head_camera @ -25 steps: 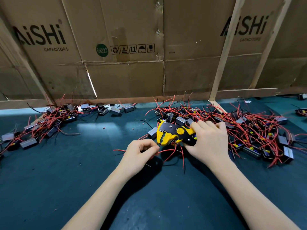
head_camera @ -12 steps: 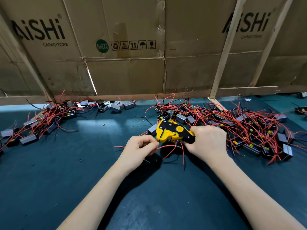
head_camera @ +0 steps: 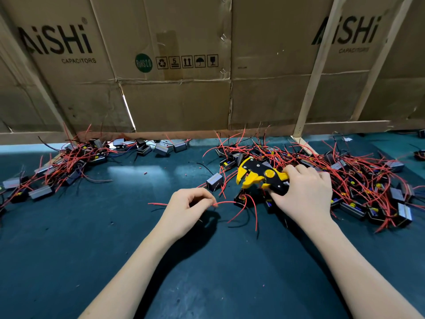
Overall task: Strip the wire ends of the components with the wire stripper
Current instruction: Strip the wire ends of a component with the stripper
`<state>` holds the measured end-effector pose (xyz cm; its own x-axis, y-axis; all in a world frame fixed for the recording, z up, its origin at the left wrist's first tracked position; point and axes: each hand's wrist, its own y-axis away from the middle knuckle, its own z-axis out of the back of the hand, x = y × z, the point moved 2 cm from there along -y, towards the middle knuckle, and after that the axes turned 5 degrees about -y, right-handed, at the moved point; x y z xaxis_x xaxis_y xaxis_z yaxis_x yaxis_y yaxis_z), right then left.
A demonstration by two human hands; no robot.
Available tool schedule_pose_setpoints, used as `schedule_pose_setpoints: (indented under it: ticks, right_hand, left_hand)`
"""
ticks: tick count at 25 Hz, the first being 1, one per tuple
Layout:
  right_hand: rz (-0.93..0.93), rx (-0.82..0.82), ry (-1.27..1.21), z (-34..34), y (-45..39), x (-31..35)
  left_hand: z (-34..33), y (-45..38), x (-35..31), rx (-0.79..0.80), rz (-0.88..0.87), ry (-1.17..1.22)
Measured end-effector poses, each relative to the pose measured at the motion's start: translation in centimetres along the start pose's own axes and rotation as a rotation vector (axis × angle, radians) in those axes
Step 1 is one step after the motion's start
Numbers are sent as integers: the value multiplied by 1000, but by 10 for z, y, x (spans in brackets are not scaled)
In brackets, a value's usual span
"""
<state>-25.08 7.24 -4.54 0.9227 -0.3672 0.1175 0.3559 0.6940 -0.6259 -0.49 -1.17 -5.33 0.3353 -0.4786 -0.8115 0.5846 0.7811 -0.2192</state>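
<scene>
Against the cardboard wall, near the bench's [head_camera: 92,238] far edge, the wire stripper [head_camera: 259,178] is gripped by the right hand [head_camera: 305,194]; a red wire [head_camera: 226,203] of a component [head_camera: 241,200] is pinched by the left hand [head_camera: 186,208].

Wire stripper [head_camera: 262,178] in my right hand [head_camera: 303,194]: glossy yellow and black plastic. Table mat [head_camera: 69,249] dark teal, matt, faint sheen. Backing is creased brown cardboard [head_camera: 174,100] on bare wooden battens [head_camera: 315,77].

You're at a small electronics assembly workbench: a dark green mat [head_camera: 69,261], piles of wired components [head_camera: 368,180] in bulk, and a makeshift wall of capacitor cartons [head_camera: 174,100] braced with bare wooden battens [head_camera: 315,79].
</scene>
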Motion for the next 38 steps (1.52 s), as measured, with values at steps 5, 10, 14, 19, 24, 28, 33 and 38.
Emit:
schedule_pose_setpoints:
  ticks: [5,10,14,19,24,28,33,38]
  right_hand:
    - [-1,28,8,0,1,4]
    - [-55,43,5,-1,5,16]
    - [-89,61,19,-1,6,21]
    - [-68,54,12,-2,7,28]
    - [-49,27,-21,-1,6,31]
    - [-14,3,-36,1,5,32]
    - [24,4,-29,5,3,32]
    - [57,44,-31,10,3,32]
  left_hand:
    - [3,1,-2,3,-24,75]
    - [-2,3,-8,-135,-25,99]
    - [-13,6,-15,-274,-24,70]
    - [-20,6,-17,-376,-39,26]
    - [-24,6,-18,-353,-40,-7]
    - [-23,6,-18,-338,-37,-19]
    - [-22,5,-17,-330,-38,-34]
    - [-22,6,-18,-312,-54,-48]
